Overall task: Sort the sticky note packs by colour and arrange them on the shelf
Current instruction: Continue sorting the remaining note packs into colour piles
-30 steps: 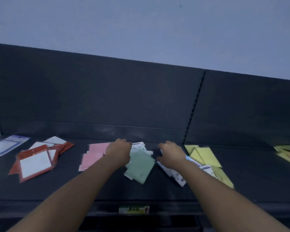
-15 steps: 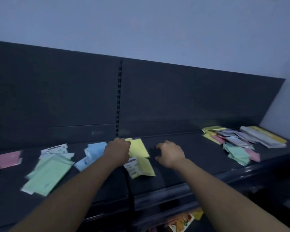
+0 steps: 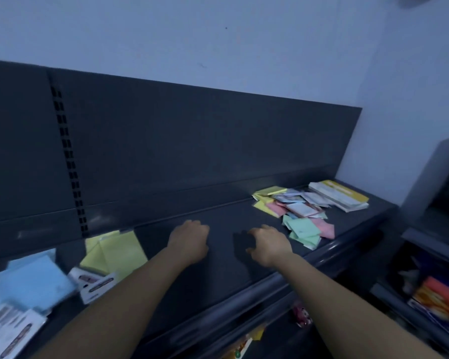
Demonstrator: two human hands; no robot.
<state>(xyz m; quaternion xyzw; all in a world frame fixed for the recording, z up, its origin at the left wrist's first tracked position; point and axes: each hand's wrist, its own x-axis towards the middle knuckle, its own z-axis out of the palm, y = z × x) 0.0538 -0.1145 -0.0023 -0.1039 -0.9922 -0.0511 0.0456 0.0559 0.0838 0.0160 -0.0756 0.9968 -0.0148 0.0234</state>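
Observation:
On the dark shelf point(image 3: 218, 268) a group of yellow packs point(image 3: 114, 251) lies at the left, with blue packs point(image 3: 31, 281) beyond it at the far left. A mixed pile of green, pink, yellow and white packs point(image 3: 300, 213) sits at the right end; green packs point(image 3: 302, 230) form its near edge. My left hand point(image 3: 189, 238) hovers over bare shelf between the groups, fingers loosely curled, holding nothing. My right hand point(image 3: 268, 243) is also empty, fingers relaxed, just left of the green packs and not touching them.
The shelf's dark back panel point(image 3: 192, 151) rises behind, with a slotted upright point(image 3: 68, 161) at the left. A stack of yellow-and-white booklets point(image 3: 340, 194) lies at the far right end. Lower shelves hold colourful goods point(image 3: 438, 299). A grey cabinet point(image 3: 441, 177) stands right.
The view has swung right along the shelf. Both empty hands have travelled right, away from the green, blue and yellow groups, and now sit close to the mixed pile.

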